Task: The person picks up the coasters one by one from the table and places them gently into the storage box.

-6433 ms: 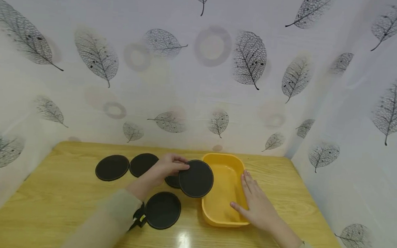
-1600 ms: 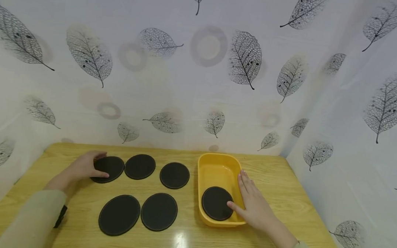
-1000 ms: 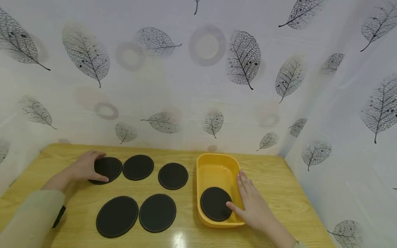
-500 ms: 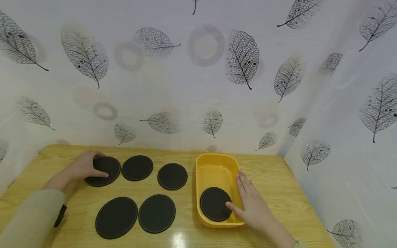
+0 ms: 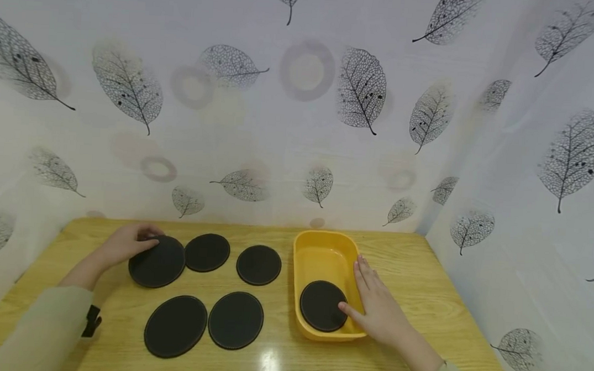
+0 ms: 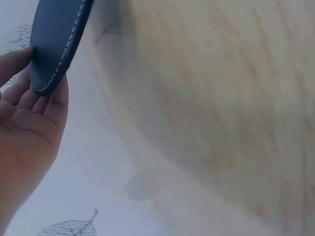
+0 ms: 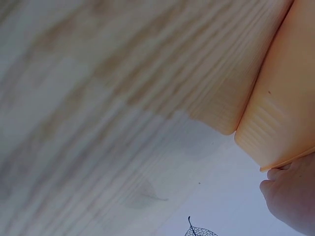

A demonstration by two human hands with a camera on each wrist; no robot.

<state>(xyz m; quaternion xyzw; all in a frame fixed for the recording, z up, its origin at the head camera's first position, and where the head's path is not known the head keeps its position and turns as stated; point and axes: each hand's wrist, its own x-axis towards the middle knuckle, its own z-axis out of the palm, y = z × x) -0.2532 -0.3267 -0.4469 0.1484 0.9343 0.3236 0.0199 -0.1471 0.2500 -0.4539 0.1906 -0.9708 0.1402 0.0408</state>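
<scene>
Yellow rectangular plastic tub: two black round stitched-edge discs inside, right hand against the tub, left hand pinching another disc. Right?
One thing off: the head view shows a single black round stitched-edge disc inside the yellow rectangular plastic tub, not two. The right hand is against the tub, and the left hand pinches another disc.
</scene>
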